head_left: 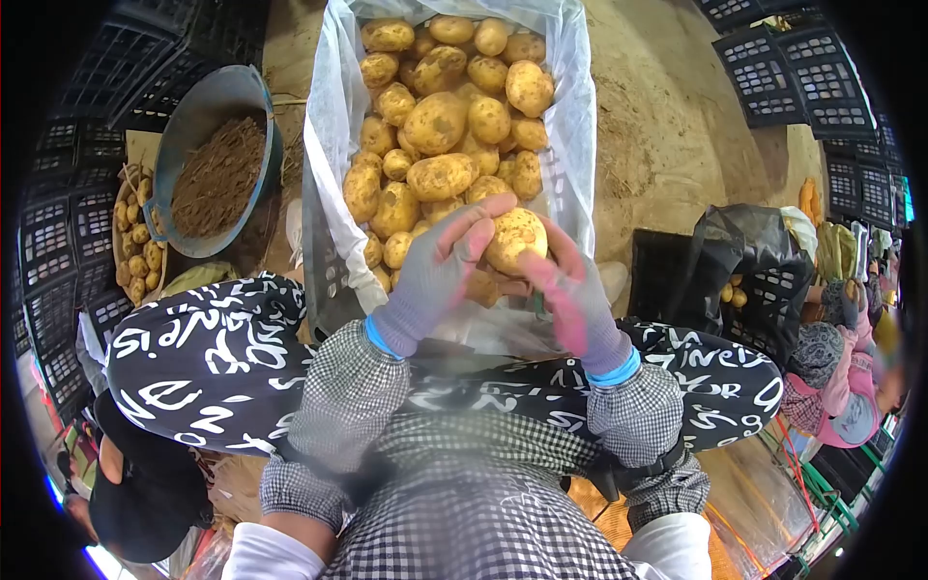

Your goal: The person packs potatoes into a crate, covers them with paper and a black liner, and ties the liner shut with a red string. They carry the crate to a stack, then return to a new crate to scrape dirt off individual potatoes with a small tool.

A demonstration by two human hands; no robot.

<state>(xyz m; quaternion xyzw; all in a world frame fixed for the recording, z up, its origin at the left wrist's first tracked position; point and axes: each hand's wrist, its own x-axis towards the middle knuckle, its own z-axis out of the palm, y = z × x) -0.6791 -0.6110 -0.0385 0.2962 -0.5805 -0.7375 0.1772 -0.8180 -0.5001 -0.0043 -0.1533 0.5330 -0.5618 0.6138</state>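
A yellow potato [516,242] with brown specks is held between my two gloved hands, over the near end of a crate [324,217] lined with white sheeting and filled with potatoes [435,124]. My left hand [435,275] touches the potato's left side with thumb and fingers. On its right side, my right hand [577,295] has its thumb across the potato's lower front and its fingers behind. Both gloves are grey, with bare fingertips; the right one has a pink patch.
A blue tub [259,184] of soil stands at the left, beside a basket of potatoes [135,246]. Black crates [793,82] line both sides. A black bag [739,253] sits at the right, near people [839,372]. Another person [145,493] is at lower left.
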